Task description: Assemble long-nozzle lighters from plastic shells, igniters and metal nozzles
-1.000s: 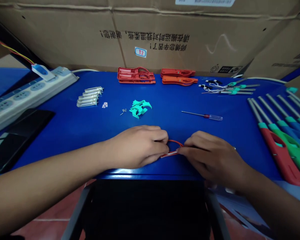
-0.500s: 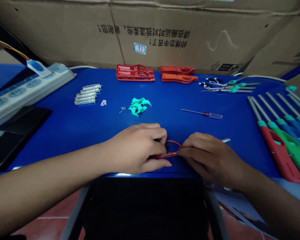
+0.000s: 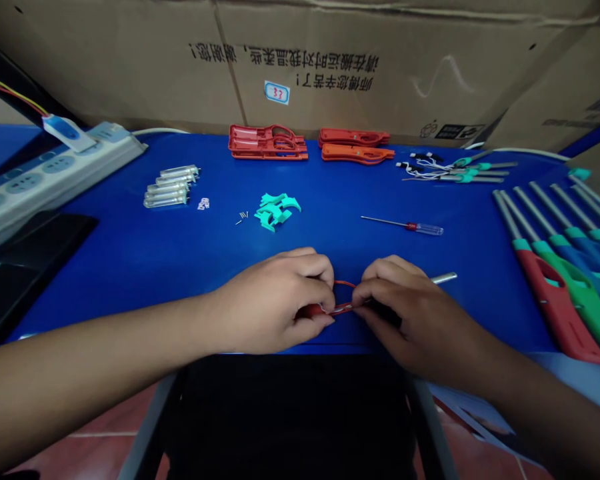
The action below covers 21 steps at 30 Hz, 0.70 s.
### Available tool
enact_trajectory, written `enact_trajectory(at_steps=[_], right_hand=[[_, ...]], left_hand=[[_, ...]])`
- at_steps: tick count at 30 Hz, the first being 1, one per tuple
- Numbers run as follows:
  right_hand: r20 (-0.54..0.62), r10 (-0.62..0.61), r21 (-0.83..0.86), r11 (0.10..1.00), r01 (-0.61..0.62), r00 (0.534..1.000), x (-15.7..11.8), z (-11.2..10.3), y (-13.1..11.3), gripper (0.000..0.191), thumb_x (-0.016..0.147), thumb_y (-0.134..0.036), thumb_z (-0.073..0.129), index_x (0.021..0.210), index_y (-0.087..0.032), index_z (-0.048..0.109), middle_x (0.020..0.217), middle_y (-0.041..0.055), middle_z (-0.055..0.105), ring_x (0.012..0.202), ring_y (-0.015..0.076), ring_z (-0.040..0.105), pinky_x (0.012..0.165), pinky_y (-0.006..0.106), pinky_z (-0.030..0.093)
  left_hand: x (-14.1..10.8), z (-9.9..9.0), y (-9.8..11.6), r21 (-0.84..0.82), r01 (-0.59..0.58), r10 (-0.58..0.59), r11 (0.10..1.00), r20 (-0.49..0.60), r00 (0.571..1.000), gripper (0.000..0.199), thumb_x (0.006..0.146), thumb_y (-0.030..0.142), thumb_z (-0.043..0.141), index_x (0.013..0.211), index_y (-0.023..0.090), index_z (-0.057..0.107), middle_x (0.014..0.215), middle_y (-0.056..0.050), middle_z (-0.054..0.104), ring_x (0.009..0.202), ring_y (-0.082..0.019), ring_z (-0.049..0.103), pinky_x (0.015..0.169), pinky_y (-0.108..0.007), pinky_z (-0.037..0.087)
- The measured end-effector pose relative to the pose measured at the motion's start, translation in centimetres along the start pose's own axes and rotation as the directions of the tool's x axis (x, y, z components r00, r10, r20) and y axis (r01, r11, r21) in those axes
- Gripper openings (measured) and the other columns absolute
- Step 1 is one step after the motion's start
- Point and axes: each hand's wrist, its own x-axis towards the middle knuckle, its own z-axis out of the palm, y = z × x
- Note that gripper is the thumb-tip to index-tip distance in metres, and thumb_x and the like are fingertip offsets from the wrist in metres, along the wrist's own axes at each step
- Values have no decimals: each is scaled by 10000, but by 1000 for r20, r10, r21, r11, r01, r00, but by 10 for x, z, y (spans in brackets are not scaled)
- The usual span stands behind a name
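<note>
Near the table's front edge, a red lighter casing (image 3: 342, 308) is held between both hands, mostly hidden by the fingers. My left hand (image 3: 285, 303) is closed round its left part. The fingers of my right hand (image 3: 400, 307) pinch its right end. A metal tube end (image 3: 445, 278) sticks out beyond my right hand. Turquoise plastic parts (image 3: 276, 211) lie in a small pile beyond my left hand, with small screws (image 3: 242, 217) beside them. A screwdriver (image 3: 415, 228) with a clear and red handle lies beyond my right hand.
Red casing halves (image 3: 267, 143) and orange-red casings (image 3: 357, 153) lie by the cardboard box (image 3: 150, 73). Clear tanks (image 3: 170, 190), a power strip (image 3: 55, 170) and a black phone (image 3: 35, 267) are at left. Wired metal rods (image 3: 480, 175) and several long lighters (image 3: 560, 300) are at right.
My right hand has shifted slightly left and its thumb has come lower against the casing. More of the metal tube shows behind it. The whole view has moved slightly.
</note>
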Motion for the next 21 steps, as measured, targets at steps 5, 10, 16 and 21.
enact_trajectory(at_steps=[5, 10, 16, 21], right_hand=[[-26, -22, -87, 996, 19, 999, -2, 1, -1, 162, 979, -207, 487, 948, -205, 647, 950, 69, 596, 884, 218, 505, 769, 409, 418], [-40, -89, -103, 991, 84, 995, -3, 5, 3, 165, 994, -200, 474, 1011, -201, 638, 968, 66, 608, 873, 209, 519, 786, 412, 425], [-72, -121, 47, 991, 124, 990, -2, 7, 10, 113, 961, -165, 538, 1054, -216, 579, 990, 62, 620, 911, 200, 542, 801, 384, 461], [-86, -93, 108, 989, 103, 992, -1, 6, 12, 145, 927, -147, 575, 1047, -229, 578, 994, 60, 633, 921, 201, 566, 810, 376, 474]], left_hand=[[-4, 0, 2, 38, -3, 3, 999, 1, 1000, 109, 913, 233, 639, 861, 191, 725, 959, -36, 620, 878, -155, 562, 823, -297, 467], [-2, 2, 2, 20, 59, -59, 998, 18, 998, 106, 910, 246, 634, 952, 187, 711, 926, -24, 615, 826, -139, 580, 757, -267, 476], [0, 1, 1, 67, 29, -25, 997, -55, 998, 178, 968, 217, 531, 973, 173, 704, 910, -45, 628, 862, -160, 571, 785, -285, 467], [-3, -1, -1, 150, -20, 27, 989, -45, 999, 172, 948, 236, 563, 929, 171, 721, 934, -60, 620, 854, -166, 553, 785, -299, 468]])
